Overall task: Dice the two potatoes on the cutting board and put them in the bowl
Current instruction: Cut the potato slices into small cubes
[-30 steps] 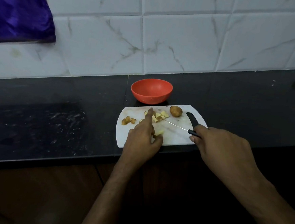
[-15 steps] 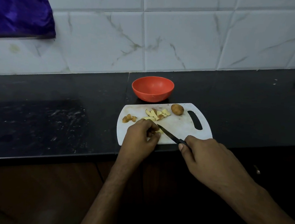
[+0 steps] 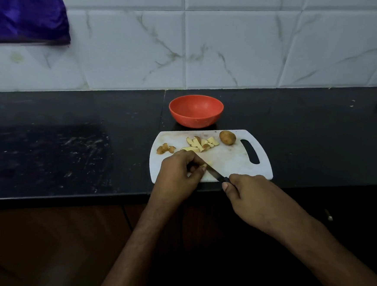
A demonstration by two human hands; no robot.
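Note:
A white cutting board (image 3: 233, 162) lies on the black counter. On it sit a whole potato (image 3: 227, 137) near the handle slot, a heap of cut potato pieces (image 3: 202, 142) and a few brown pieces (image 3: 165, 149) at the left. My left hand (image 3: 178, 173) pinches a small potato piece (image 3: 204, 165) against the board. My right hand (image 3: 257, 198) grips a black-handled knife (image 3: 214, 173) whose blade meets that piece. An empty red bowl (image 3: 195, 110) stands just behind the board.
The black counter (image 3: 70, 147) runs left and right, with its front edge just below the board. A white tiled wall (image 3: 236, 45) rises behind the bowl. Purple cloth (image 3: 24, 5) hangs at the upper left.
My left hand drew back from the heap, curled its pointing finger and now pinches a piece at the board's front. The right hand swung the knife in toward that piece.

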